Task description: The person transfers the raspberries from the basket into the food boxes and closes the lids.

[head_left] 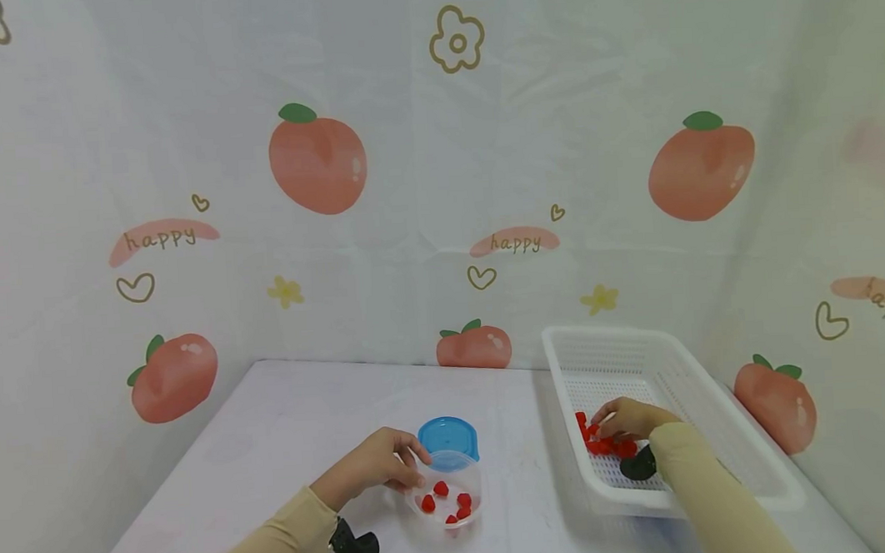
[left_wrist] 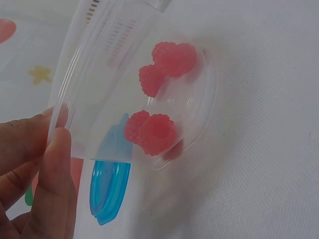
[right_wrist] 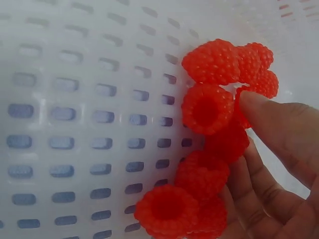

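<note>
My left hand (head_left: 389, 461) pinches the rim of a clear plastic tub (left_wrist: 102, 124) between thumb and fingers. Several red raspberries (left_wrist: 158, 134) lie at the bottom of this round tub. Behind it on the table is a blue lid (head_left: 447, 435). Over at the right, my right hand (head_left: 628, 418) reaches into a white perforated basket (head_left: 672, 356). Its thumb (right_wrist: 259, 107) presses on one raspberry (right_wrist: 241, 110) with curled fingers on the other side. More raspberries (right_wrist: 203, 174) crowd along the basket's side wall around the fingertips.
Both hands work over a white-covered table (head_left: 329, 399). A white curtain (head_left: 383, 296) printed with fruit, flowers and hearts hangs behind it. The basket's raised rim (head_left: 571, 437) stands between the two hands. A black wrist device (head_left: 355, 547) hangs beneath the left wrist.
</note>
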`<state>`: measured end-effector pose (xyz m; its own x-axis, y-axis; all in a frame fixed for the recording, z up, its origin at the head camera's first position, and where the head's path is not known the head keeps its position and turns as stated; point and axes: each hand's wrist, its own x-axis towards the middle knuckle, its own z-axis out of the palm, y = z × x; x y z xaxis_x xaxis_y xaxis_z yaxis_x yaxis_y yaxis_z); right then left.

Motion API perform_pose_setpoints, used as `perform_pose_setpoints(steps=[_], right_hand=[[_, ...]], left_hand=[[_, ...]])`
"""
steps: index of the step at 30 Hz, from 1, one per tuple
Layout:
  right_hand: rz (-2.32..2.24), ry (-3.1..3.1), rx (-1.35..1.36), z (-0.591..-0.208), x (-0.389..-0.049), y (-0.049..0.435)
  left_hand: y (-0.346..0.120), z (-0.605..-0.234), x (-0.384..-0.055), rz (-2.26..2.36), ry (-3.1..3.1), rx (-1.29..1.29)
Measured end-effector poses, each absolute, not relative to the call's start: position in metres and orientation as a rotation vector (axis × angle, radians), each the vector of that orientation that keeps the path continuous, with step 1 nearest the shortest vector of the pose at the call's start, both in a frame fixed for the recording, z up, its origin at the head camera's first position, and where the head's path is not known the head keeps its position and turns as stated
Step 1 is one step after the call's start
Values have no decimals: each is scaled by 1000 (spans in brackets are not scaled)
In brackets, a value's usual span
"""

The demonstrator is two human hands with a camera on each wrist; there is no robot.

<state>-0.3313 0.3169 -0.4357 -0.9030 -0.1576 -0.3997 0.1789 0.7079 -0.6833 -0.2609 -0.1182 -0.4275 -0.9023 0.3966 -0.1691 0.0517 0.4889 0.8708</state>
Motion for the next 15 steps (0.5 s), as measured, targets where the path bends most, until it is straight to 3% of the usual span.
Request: perform_pose_setpoints(steps=[15], right_hand=[[-1012, 2531, -27, -434, -328, 311]], left_hand=[[-118, -427, -261, 1372, 2397, 366]])
